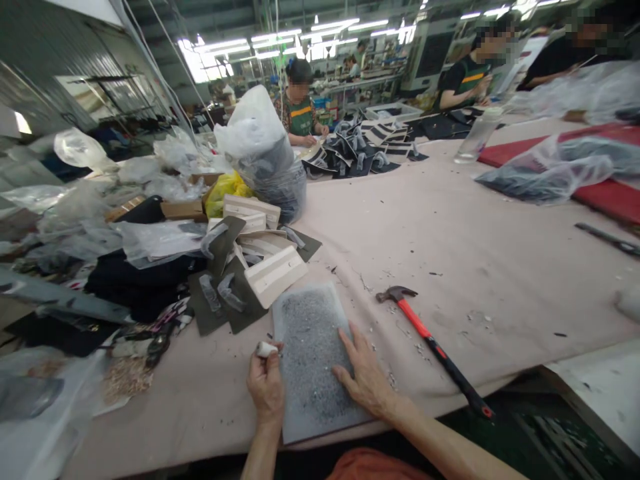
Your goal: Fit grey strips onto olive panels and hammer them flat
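Up front, speckled board (311, 357), illegible apron lettering (301, 119)

Open room over cloth (400, 227) beyond board (310, 360); 2 obstacles nearby: hammer (435, 347) to right, panel pile (276, 275) ahead-left.

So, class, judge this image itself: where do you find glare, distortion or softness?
Head view: ceiling lights glare white above a dim workshop; head view: the bottle leans outward, which suggests wide-angle stretch; head view: the hammer reads clearly, while specks on the grey board between the hands blend together and the far background looks soft.
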A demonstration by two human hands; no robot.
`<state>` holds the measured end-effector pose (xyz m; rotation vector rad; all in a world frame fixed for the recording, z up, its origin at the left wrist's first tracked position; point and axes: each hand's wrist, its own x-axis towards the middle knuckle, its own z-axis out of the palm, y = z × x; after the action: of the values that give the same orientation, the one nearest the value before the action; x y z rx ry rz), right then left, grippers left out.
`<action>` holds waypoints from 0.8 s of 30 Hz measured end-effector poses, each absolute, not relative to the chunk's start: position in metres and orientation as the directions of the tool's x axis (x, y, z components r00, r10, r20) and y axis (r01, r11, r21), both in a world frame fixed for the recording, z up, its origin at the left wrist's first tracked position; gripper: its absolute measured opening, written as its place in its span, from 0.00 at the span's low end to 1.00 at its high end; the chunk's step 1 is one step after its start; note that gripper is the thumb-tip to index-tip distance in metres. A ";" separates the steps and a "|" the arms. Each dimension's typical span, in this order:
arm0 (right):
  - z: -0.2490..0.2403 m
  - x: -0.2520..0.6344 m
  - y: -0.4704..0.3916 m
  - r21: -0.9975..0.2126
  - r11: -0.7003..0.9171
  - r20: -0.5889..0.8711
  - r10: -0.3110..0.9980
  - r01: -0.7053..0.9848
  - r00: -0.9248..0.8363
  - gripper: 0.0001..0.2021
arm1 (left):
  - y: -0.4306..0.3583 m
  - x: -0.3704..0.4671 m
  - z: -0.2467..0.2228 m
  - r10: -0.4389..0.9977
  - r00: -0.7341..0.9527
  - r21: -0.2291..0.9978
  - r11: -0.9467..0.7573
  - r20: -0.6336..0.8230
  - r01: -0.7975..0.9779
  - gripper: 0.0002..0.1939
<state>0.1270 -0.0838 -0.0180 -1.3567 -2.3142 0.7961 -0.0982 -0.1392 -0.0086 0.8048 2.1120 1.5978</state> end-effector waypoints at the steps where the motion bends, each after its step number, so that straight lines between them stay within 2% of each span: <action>1: -0.020 0.130 -0.084 -0.614 0.382 0.018 0.881 0.691 -0.472 0.36 | -0.137 -0.096 -0.008 0.650 -0.757 0.951 0.194 0.057 0.239 0.18; 5: -0.016 0.137 -0.074 -0.561 0.419 0.078 0.885 0.713 -0.459 0.31 | -0.140 -0.096 -0.002 0.676 -0.732 0.937 0.198 0.081 0.287 0.19; 9: 0.035 0.115 -0.029 -0.519 0.484 0.171 0.866 0.704 -0.470 0.19 | -0.132 -0.090 0.013 0.738 -0.665 0.916 0.184 0.111 0.357 0.17; 13: 0.103 0.040 0.013 -0.556 0.539 0.144 0.812 0.633 -0.566 0.23 | -0.098 -0.064 0.021 0.803 -0.574 0.928 0.076 0.160 0.364 0.13; 16: 0.125 -0.029 0.022 -0.538 0.520 0.036 0.801 0.664 -0.598 0.31 | -0.081 -0.048 0.014 0.831 -0.530 0.941 0.025 0.167 0.337 0.12; 17: 0.127 -0.049 0.024 -0.545 0.495 -0.005 0.805 0.677 -0.593 0.31 | -0.078 -0.045 0.011 0.835 -0.528 0.948 0.025 0.154 0.317 0.12; 20: 0.128 -0.084 0.036 -0.593 0.405 -0.093 0.824 0.696 -0.559 0.16 | -0.079 -0.047 0.008 0.834 -0.540 0.967 0.029 0.116 0.251 0.12; 22: 0.132 -0.082 0.050 -0.627 0.353 -0.090 0.853 0.694 -0.514 0.07 | -0.080 -0.051 0.009 0.828 -0.550 0.971 0.027 0.111 0.237 0.12; 24: 0.138 -0.061 0.061 -0.676 0.291 -0.066 0.891 0.677 -0.449 0.08 | -0.081 -0.054 0.009 0.819 -0.564 0.975 0.031 0.102 0.221 0.11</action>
<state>-0.0610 0.0615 0.1382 -1.4203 -2.2415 0.9287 -0.0543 -0.0809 0.0088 1.0523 1.8143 1.5657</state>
